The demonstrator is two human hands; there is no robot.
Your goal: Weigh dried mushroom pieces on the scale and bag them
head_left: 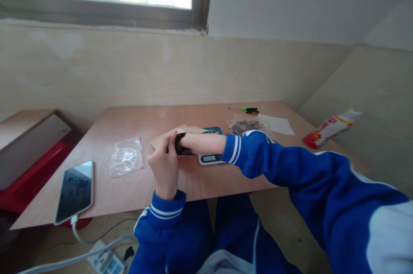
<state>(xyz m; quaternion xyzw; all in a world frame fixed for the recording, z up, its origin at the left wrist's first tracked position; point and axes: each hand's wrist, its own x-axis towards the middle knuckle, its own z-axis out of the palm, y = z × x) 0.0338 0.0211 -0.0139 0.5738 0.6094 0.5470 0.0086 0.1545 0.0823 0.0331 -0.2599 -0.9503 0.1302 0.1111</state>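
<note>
One brown packet (187, 128), left fingers (172, 138) clamped on it; right hand (189, 141) inside, grip unclear.

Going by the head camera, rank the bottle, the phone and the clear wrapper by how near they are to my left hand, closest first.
1. Clear wrapper: just left of your left hand, on the table.
2. Phone: farther left, near the front edge.
3. Bottle: away at the right end.

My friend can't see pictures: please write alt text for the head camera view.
A person's left hand grips a tan paper packet while the right hand reaches inside it. A smartphone, clear plastic bag and green-handled screwdriver lie on the wooden table.
</note>
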